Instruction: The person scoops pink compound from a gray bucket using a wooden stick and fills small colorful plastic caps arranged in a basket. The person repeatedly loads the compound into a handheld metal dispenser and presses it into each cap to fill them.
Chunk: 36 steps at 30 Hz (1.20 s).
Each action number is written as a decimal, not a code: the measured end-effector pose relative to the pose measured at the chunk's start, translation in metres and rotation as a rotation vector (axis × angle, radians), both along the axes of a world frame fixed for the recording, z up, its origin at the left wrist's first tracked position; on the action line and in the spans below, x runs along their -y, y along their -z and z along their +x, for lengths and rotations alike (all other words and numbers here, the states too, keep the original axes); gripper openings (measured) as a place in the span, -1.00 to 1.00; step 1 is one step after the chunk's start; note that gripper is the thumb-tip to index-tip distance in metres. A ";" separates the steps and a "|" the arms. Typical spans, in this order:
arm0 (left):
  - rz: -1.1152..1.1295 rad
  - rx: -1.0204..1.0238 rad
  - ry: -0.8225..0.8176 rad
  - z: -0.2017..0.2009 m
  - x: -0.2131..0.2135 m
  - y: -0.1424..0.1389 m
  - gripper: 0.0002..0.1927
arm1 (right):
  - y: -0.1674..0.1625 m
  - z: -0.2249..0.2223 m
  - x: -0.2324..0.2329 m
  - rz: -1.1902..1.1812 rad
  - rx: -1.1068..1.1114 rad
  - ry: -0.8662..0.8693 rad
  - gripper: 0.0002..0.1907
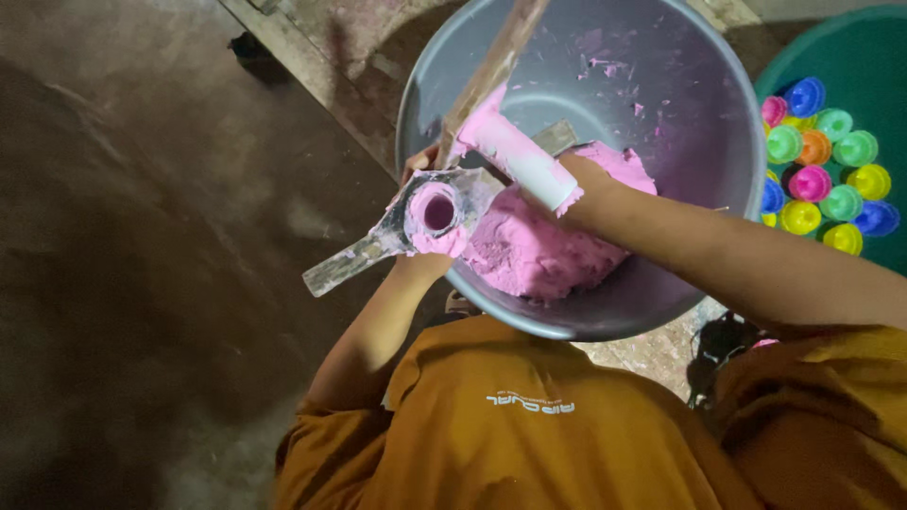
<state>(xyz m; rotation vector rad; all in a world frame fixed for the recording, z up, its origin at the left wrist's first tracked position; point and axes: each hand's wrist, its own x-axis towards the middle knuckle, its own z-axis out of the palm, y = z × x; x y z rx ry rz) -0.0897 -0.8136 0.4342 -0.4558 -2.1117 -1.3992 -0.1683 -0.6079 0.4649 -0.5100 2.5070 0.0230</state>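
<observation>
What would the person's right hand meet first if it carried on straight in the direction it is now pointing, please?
Judging by the forearm's line, the right hand points toward the left hand, which holds a pink-filled mould over the grey bowl. It would probably meet that mould first, though depth is unclear and the pink paste lies just below.

No packages, signs or screens in view. Only one label-like mark: a small white printed logo (pixel 530 404) on the chest of the mustard-orange shirt (pixel 491 434), low in the frame, just below centre. Short, wide strip of white lettering with a finer white line above it, seen upside down from the head camera. Lies under the rim of the grey basin (pixel 661 283).
</observation>
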 end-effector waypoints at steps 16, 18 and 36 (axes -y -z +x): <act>0.014 -0.003 -0.001 -0.003 0.002 0.006 -0.71 | -0.031 0.108 -0.041 0.123 0.068 -0.391 -0.66; 0.017 -0.005 0.002 -0.003 0.005 0.001 -0.70 | -0.015 0.092 -0.008 0.099 0.051 -0.303 -0.76; -0.175 0.161 -0.036 0.000 0.011 0.057 -0.76 | -0.045 0.083 -0.018 0.023 0.170 -0.156 -0.74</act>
